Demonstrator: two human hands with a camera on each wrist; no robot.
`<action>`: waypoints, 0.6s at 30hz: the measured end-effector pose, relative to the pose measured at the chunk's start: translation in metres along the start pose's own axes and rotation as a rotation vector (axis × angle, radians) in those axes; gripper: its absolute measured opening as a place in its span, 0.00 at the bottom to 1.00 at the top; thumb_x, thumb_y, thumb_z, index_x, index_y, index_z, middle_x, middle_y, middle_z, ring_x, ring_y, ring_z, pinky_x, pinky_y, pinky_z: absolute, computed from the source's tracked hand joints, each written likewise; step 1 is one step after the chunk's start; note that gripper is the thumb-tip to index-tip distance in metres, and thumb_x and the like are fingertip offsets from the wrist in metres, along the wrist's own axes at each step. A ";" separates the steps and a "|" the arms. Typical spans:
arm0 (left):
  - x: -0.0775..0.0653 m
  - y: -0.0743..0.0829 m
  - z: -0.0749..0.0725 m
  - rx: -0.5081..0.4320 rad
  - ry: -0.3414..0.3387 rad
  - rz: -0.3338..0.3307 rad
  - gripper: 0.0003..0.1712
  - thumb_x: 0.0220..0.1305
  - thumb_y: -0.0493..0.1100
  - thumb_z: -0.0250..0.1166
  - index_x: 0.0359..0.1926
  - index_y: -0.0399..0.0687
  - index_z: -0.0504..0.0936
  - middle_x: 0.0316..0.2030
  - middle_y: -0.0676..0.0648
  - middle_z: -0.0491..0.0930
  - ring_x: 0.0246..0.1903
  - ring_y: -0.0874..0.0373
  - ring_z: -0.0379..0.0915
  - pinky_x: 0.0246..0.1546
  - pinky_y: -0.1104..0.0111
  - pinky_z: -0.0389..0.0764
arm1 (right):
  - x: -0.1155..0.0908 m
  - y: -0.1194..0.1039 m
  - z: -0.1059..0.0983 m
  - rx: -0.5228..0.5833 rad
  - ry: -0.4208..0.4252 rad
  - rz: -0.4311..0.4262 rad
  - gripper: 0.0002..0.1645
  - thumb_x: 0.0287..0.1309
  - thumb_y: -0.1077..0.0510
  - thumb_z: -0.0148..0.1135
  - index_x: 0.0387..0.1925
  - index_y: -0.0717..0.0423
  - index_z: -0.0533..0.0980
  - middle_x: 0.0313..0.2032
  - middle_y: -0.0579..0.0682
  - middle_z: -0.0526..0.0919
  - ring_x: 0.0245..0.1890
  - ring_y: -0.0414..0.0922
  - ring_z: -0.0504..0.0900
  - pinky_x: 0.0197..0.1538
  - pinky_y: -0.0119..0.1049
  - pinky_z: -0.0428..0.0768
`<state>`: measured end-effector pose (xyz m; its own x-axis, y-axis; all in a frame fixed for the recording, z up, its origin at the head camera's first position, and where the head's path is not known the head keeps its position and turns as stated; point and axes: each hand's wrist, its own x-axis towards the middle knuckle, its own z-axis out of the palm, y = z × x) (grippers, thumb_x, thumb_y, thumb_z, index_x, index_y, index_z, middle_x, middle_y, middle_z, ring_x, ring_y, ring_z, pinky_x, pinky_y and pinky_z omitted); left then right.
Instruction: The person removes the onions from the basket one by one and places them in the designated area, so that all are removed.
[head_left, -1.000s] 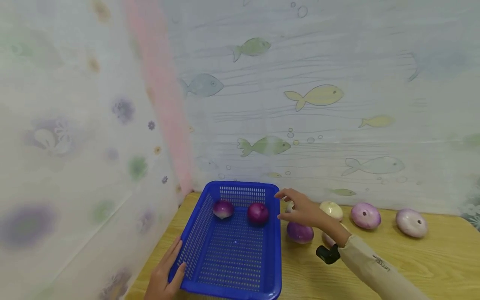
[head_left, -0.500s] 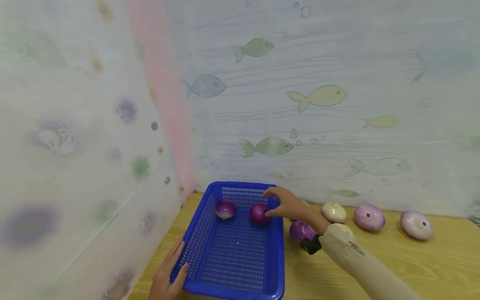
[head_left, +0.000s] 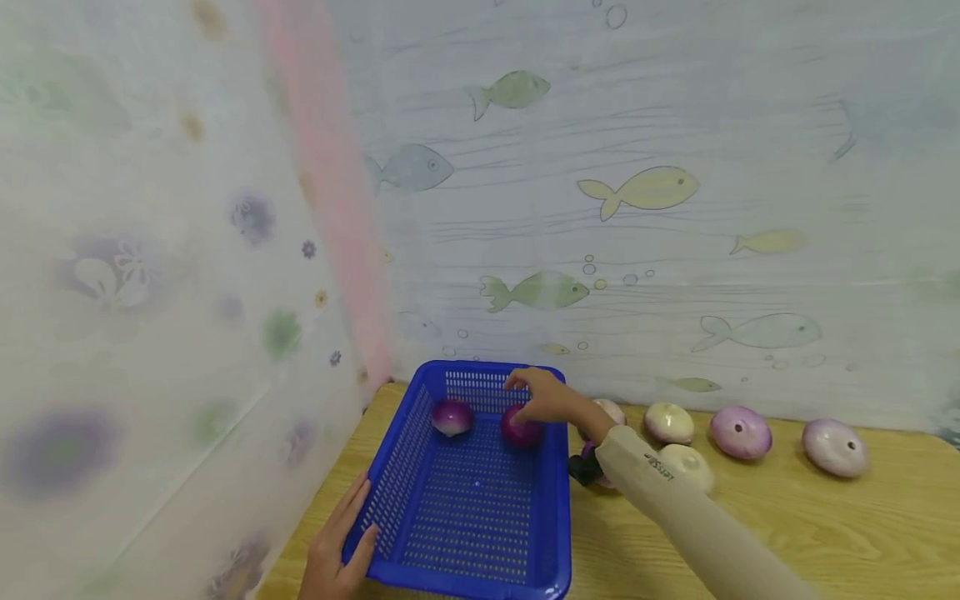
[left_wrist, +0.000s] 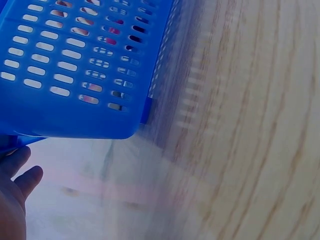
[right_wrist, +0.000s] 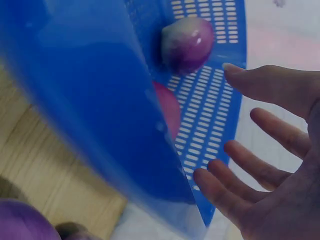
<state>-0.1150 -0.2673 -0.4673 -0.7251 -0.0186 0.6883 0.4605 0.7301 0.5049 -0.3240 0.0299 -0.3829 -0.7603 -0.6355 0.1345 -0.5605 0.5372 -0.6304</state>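
Observation:
A blue perforated plastic basket (head_left: 465, 525) stands on the wooden table. Two purple onions lie at its far end: a white-tipped one (head_left: 452, 417) on the left and a dark one (head_left: 519, 432) on the right. Over the basket's right rim reaches my right hand (head_left: 546, 398), above the dark onion and partly covering it. In the right wrist view that hand (right_wrist: 270, 160) has its fingers spread, with nothing between them. My left hand (head_left: 336, 546) rests against the basket's left side near the front corner, fingers extended. Only its fingertips (left_wrist: 27, 180) show in the left wrist view.
Right of the basket lie several more onions, among them a pale one (head_left: 670, 423), another pale one (head_left: 686, 467), a pink one (head_left: 741, 432) and a whitish one (head_left: 835, 447). A purple onion (right_wrist: 22, 222) is partly hidden by my right wrist. Patterned sheeting (head_left: 637, 250) hangs behind the table.
My right hand has moved left, from just outside the basket's right rim to over the dark onion. The left hand stays on the basket, and both onions inside lie where they were.

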 end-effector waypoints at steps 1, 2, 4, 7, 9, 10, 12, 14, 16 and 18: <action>0.000 0.000 0.000 0.000 0.001 -0.002 0.34 0.52 0.27 0.65 0.63 0.38 0.71 0.61 0.39 0.70 0.62 0.71 0.59 0.58 0.86 0.56 | 0.002 -0.001 0.001 -0.011 -0.006 0.013 0.28 0.39 0.64 0.71 0.47 0.64 0.75 0.47 0.62 0.77 0.51 0.57 0.74 0.52 0.51 0.75; 0.000 -0.001 0.001 0.001 0.002 -0.003 0.34 0.52 0.28 0.65 0.63 0.38 0.71 0.61 0.39 0.70 0.62 0.72 0.59 0.58 0.87 0.56 | 0.003 -0.002 0.001 -0.021 -0.017 0.033 0.28 0.39 0.64 0.71 0.47 0.64 0.75 0.47 0.62 0.78 0.50 0.57 0.74 0.51 0.50 0.75; 0.000 -0.002 0.002 -0.002 0.012 0.011 0.34 0.51 0.27 0.65 0.63 0.38 0.71 0.61 0.37 0.70 0.62 0.72 0.59 0.58 0.87 0.57 | 0.006 -0.004 0.003 -0.038 -0.045 0.075 0.28 0.39 0.65 0.72 0.46 0.65 0.75 0.47 0.61 0.78 0.50 0.56 0.74 0.50 0.49 0.76; 0.000 -0.001 0.003 0.002 0.023 -0.005 0.35 0.50 0.27 0.65 0.62 0.38 0.72 0.60 0.37 0.71 0.62 0.74 0.59 0.57 0.87 0.57 | 0.011 -0.006 0.005 -0.062 -0.076 0.158 0.28 0.38 0.64 0.74 0.46 0.63 0.76 0.45 0.60 0.78 0.47 0.53 0.75 0.47 0.46 0.78; 0.001 0.001 0.003 0.017 0.016 -0.036 0.34 0.51 0.28 0.65 0.62 0.38 0.72 0.60 0.38 0.71 0.61 0.76 0.57 0.57 0.88 0.56 | 0.015 -0.006 0.007 -0.081 -0.088 0.211 0.29 0.38 0.64 0.74 0.46 0.62 0.76 0.43 0.58 0.78 0.43 0.50 0.75 0.44 0.43 0.78; 0.000 0.002 0.003 0.024 0.011 -0.061 0.33 0.52 0.28 0.65 0.62 0.38 0.72 0.60 0.39 0.71 0.61 0.78 0.57 0.56 0.89 0.56 | 0.016 -0.006 0.009 -0.092 -0.092 0.233 0.28 0.37 0.64 0.75 0.46 0.61 0.76 0.42 0.57 0.77 0.42 0.49 0.75 0.43 0.42 0.78; 0.000 0.004 0.002 0.032 0.005 -0.098 0.32 0.52 0.29 0.65 0.62 0.39 0.72 0.61 0.40 0.71 0.61 0.79 0.56 0.56 0.89 0.55 | 0.019 -0.008 0.012 -0.115 -0.100 0.262 0.28 0.36 0.64 0.75 0.45 0.60 0.77 0.42 0.56 0.77 0.41 0.48 0.74 0.43 0.41 0.78; -0.001 0.005 0.002 0.034 0.005 -0.108 0.32 0.53 0.29 0.65 0.62 0.39 0.73 0.61 0.41 0.71 0.60 0.79 0.56 0.56 0.89 0.55 | 0.021 -0.009 0.015 -0.118 -0.099 0.286 0.27 0.35 0.66 0.74 0.43 0.60 0.77 0.43 0.55 0.77 0.43 0.51 0.75 0.45 0.42 0.78; -0.001 0.005 0.002 0.024 0.008 -0.097 0.32 0.52 0.29 0.65 0.62 0.39 0.73 0.61 0.41 0.71 0.61 0.77 0.57 0.56 0.89 0.56 | 0.022 -0.011 0.019 -0.121 -0.096 0.299 0.26 0.33 0.68 0.74 0.42 0.60 0.78 0.45 0.56 0.77 0.47 0.53 0.75 0.49 0.45 0.77; 0.000 0.004 0.002 0.018 0.007 -0.081 0.33 0.53 0.28 0.65 0.62 0.39 0.72 0.61 0.40 0.71 0.62 0.77 0.57 0.57 0.88 0.55 | 0.024 -0.013 0.022 -0.124 -0.084 0.293 0.24 0.32 0.71 0.71 0.39 0.62 0.78 0.44 0.57 0.78 0.48 0.54 0.74 0.49 0.46 0.77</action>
<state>-0.1143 -0.2628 -0.4660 -0.7560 -0.0829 0.6493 0.3913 0.7380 0.5497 -0.3280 -0.0050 -0.3880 -0.8682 -0.4847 -0.1059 -0.3615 0.7643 -0.5339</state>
